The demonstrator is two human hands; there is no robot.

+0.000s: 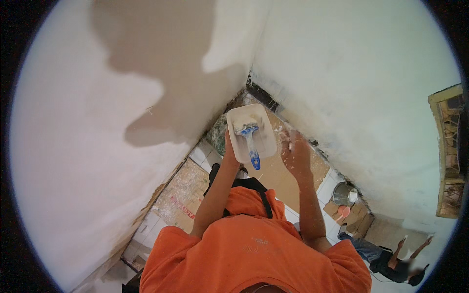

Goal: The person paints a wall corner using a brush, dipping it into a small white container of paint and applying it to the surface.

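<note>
Walls (351, 112) met in a corner ahead; brown sheeting (281, 183) lay below, partly hidden by the pale tray (267, 141); a bucket (342, 193) stood to the right, near another person (391, 271); the left hand (229, 149) gripped the tray, which held whitish paste (246, 121) and a blue-handled tool (254, 158); the right hand (295, 146) hovered beside it, fingers bent, whether holding anything impossible to tell.

A brush (250, 139) lies in the tray (268, 141), between the left fingers (227, 140) and the right fingers (292, 138); cardboard (280, 183) lies on the floor (326, 189) below them, and a bucket (343, 194) stands behind and right of them.
</note>
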